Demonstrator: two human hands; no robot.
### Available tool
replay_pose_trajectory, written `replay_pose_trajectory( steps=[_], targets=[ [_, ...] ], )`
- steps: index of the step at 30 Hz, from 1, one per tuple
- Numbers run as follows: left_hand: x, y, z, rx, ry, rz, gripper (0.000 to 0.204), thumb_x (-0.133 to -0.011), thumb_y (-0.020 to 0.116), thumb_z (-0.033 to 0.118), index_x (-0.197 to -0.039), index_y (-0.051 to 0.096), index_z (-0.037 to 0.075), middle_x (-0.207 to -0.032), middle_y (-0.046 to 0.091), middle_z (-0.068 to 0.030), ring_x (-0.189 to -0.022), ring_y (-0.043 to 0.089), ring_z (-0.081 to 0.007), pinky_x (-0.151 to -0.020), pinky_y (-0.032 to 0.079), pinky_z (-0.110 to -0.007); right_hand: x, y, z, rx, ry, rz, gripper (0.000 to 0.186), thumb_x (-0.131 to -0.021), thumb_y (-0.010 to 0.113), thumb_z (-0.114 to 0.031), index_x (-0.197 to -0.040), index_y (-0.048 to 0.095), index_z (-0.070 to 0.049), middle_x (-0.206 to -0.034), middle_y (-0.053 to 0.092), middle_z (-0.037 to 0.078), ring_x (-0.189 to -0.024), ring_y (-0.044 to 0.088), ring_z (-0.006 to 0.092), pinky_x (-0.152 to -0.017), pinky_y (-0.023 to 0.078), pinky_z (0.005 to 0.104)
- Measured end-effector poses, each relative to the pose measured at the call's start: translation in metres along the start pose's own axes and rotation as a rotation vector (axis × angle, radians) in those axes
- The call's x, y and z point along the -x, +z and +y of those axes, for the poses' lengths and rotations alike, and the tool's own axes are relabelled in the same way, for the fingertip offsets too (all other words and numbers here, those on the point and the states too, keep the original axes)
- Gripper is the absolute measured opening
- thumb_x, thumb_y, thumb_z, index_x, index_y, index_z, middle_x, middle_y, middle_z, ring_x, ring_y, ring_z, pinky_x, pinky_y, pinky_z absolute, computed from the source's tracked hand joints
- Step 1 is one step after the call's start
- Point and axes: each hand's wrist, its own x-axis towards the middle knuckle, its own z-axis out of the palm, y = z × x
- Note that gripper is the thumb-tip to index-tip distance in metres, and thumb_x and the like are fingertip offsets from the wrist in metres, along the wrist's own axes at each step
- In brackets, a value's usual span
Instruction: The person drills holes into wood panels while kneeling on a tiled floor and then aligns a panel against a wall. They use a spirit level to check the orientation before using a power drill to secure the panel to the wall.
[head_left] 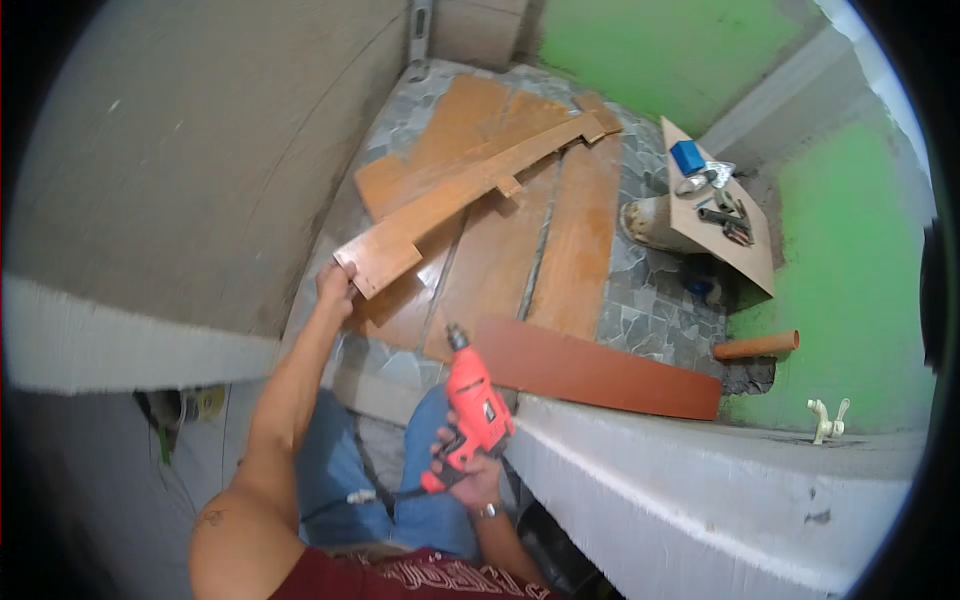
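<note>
My left hand point(336, 287) grips the near end of a long, narrow wooden board point(460, 180) with notched edges. The board slants away to the far right over several wider wooden panels point(572, 245) lying on the floor. In my right hand point(474, 482) is a red corded power drill point(478, 400), held by its handle with the chuck pointing up and away. Its black cord runs left across my lap. Near the drill's tip lies a reddish-brown panel point(610, 372).
A board with tools and a blue box point(688, 156) rests on a round support at the right. An orange pipe point(757, 345) and a white tap point(828, 421) stick out by the green wall. Grey walls flank me, and a level point(420, 35) leans at the back.
</note>
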Motion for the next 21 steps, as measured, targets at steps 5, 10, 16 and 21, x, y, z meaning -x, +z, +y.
replay_pose_trajectory(
  steps=[5,10,16,21],
  targets=[
    [0.151,-0.113,-0.038,0.180,-0.035,0.034,0.042,-0.092,0.048,-0.003,-0.133,0.047,0.002,-0.129,0.058,-0.0139,-0.114,0.061,-0.0310,-0.099,0.051,-0.046,0.001,-0.007,0.008,0.041,0.037,-0.039,0.092,-0.060,0.064,-0.005,-0.148,0.037,-0.008,-0.130,0.060,0.015,-0.112,0.061,0.0333,-0.084,0.052,0.0465],
    [0.177,-0.201,-0.075,0.175,0.060,0.274,0.034,-0.093,0.055,0.002,-0.127,0.048,0.003,-0.126,0.058,-0.0140,-0.109,0.061,-0.0284,-0.091,0.053,-0.043,0.003,-0.005,0.016,0.123,0.064,-0.068,0.092,-0.060,0.063,-0.005,-0.148,0.038,-0.008,-0.129,0.060,0.013,-0.110,0.061,0.0312,-0.084,0.053,0.0449],
    [0.238,-0.167,-0.045,0.156,0.349,0.080,0.031,-0.093,0.065,0.005,-0.120,0.052,0.004,-0.112,0.065,-0.0079,-0.100,0.062,-0.0190,-0.089,0.050,-0.033,0.005,-0.010,0.009,0.141,-0.011,-0.085,0.083,-0.064,0.062,-0.006,-0.145,0.043,-0.008,-0.127,0.061,0.010,-0.108,0.060,0.0285,-0.084,0.051,0.0422],
    [0.366,-0.077,0.091,-0.001,0.825,0.019,0.024,-0.093,0.070,0.009,-0.114,0.062,0.001,-0.100,0.066,-0.0048,-0.089,0.062,-0.0135,-0.082,0.051,-0.027,0.003,-0.011,0.018,0.116,-0.093,-0.016,0.075,-0.066,0.061,-0.006,-0.140,0.047,-0.007,-0.127,0.060,0.009,-0.112,0.057,0.0279,-0.089,0.049,0.0428]
  ],
)
